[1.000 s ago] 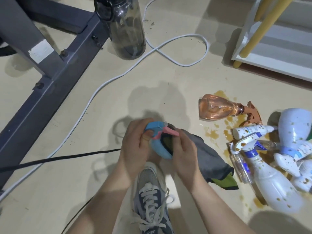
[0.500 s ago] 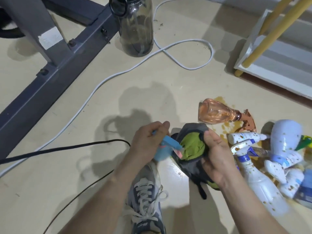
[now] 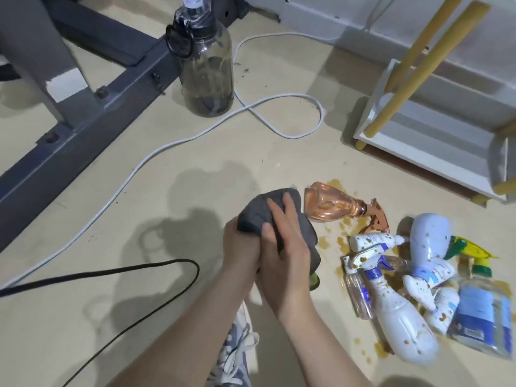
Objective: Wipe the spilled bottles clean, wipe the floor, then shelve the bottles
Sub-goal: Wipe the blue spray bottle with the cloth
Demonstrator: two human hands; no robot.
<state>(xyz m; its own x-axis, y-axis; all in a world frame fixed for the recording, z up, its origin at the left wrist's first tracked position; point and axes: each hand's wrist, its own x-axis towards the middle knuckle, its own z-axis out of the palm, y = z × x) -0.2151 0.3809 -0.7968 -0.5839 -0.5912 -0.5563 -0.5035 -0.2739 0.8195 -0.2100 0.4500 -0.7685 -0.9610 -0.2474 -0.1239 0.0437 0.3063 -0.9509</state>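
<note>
Two hands on one grey cloth, beside a heap of stained bottles.

One laced sneaker (image 3: 234, 356) sits at the bottom edge. Above it, mid-frame, our left hand (image 3: 241, 247) grips the grey cloth (image 3: 257, 213) from below, fingers hidden in it, while our right hand (image 3: 287, 247) lies over it, fingers nearly straight and pressing. Right of the hands we count about seven bottles (image 3: 430, 238) lying overlapped in a brown spill (image 3: 342, 243) on the floor (image 3: 167, 317), one copper spray bottle (image 3: 329, 205) nearest the cloth. Their labels are too blurred to read. One black cable (image 3: 111, 272) and one white cable (image 3: 195, 138) cross the left half. Farther up, one dark water bottle (image 3: 205, 65) stands upright, and at upper right we see one white shelf (image 3: 418, 146) with two yellow poles (image 3: 432, 61).
</note>
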